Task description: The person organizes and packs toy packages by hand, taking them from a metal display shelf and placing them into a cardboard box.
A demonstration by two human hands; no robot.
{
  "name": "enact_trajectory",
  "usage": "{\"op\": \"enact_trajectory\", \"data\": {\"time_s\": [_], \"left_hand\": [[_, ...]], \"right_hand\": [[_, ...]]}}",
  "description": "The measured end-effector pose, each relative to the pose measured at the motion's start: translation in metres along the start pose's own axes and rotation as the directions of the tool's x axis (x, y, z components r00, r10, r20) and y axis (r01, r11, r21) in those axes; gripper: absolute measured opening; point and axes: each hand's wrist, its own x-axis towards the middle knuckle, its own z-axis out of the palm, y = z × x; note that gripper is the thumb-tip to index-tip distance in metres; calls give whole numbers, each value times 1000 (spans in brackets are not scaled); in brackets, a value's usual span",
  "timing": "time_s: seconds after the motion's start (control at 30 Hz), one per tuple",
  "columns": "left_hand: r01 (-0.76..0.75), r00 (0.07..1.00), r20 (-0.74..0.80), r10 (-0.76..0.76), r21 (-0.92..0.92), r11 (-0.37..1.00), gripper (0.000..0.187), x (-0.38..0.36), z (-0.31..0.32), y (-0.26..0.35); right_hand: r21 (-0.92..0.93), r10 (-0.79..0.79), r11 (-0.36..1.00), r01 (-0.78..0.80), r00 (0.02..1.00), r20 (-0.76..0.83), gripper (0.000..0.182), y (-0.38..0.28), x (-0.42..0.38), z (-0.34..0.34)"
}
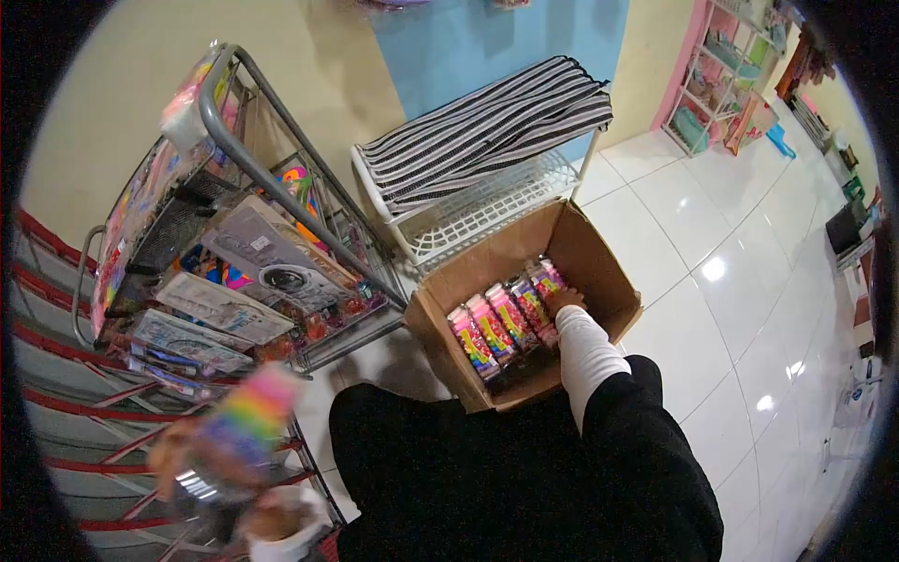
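An open cardboard box (524, 393) stands on the floor in front of my knees. Inside it lies a slanting row of pink, rainbow-coloured packs (510, 317) in clear wrapping. My right hand (566, 301), with a white cuff and black sleeve, reaches into the box at the row's right end. Its fingers look curled against the end pack (547, 276), though they are partly hidden. At the lower left, my left hand (173, 459) is blurred by motion. It grips a rainbow-striped pack (255, 412) with a clear, shiny part, outside the box and beside the rack.
A grey metal rack (272, 178) with packaged goods stands at the left, against a red-barred folding gate (66, 398). Behind the box is a white plastic shelf (487, 211) covered by a striped cloth (487, 126). White floor tiles (693, 309) extend right towards another shelf (716, 84).
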Motion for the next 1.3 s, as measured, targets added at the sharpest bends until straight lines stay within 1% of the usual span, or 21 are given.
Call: {"op": "enact_trajectory", "data": {"time_s": [0.07,0.1,0.17,0.23,0.33,0.37,0.4,0.43,0.57,0.67,0.7,0.77,0.8,0.83,0.87,0.9,0.93,0.97,1.03,1.17,1.3], "left_hand": [[202,974,154,-166,-261,944,74,-17,35,11],[338,941,125,-314,-373,864,76,-19,68,33],[544,835,288,-469,-299,784,71,-31,95,39],[780,565,543,-621,-596,189,57,-33,122,58],[803,444,683,-580,-591,-82,48,-57,160,54],[794,451,679,-579,-602,-87,47,-62,175,54],[785,460,671,-582,-614,-88,46,-65,191,52],[777,463,662,-589,-623,-89,45,-70,205,50],[744,306,724,-618,-587,-320,35,-81,251,44],[718,231,776,-588,-543,-435,26,-65,258,61],[714,260,775,-575,-556,-426,25,-69,263,61],[705,320,776,-543,-578,-410,25,-86,282,60],[752,373,770,-517,-577,-317,36,-91,284,61],[849,480,733,-482,-526,47,44,-102,287,57],[812,571,710,-412,-415,410,52,-118,288,48],[646,634,706,-315,-260,718,60,-133,288,41],[488,583,764,-276,-59,871,70,-142,284,40],[399,575,788,-220,-36,916,68,-151,280,37],[209,536,836,-115,0,978,64,-158,271,34],[287,449,880,-154,21,958,58,-153,272,35],[315,486,866,-114,-51,948,57,-163,274,27]], "right_hand": [[-161,-158,971,178,979,130,52,3,24,18],[-231,-225,935,270,953,204,50,7,35,25],[-192,-379,887,421,899,217,42,19,48,34],[-334,-490,725,602,792,364,40,14,27,1],[-278,-577,744,608,794,191,35,-6,-25,-56],[-156,-598,783,602,798,78,34,-13,-42,-74],[148,-633,756,637,770,-83,36,-18,-42,-71],[411,-650,604,683,720,-242,39,-23,-44,-69],[879,-843,72,472,499,-199,54,-19,-175,-131],[614,-864,97,783,372,-339,80,-14,-228,-120],[312,-840,129,941,271,-471,80,-14,-248,-126],[249,-790,252,935,347,-506,79,-12,-243,-108],[275,-773,297,914,400,-494,78,-9,-238,-107],[304,-754,338,891,450,-479,77,-6,-231,-109],[333,-736,377,864,498,-459,77,-4,-223,-110],[236,-716,485,842,537,-446,74,3,-207,-108],[188,-671,650,737,672,-314,70,5,-192,-112],[111,-587,785,610,788,-186,67,7,-176,-117],[-138,-513,858,494,824,-240,59,12,-106,-84],[-362,-402,880,307,888,-223,47,11,-55,-69],[-473,-341,856,208,915,-215,42,4,-33,-44]]}}
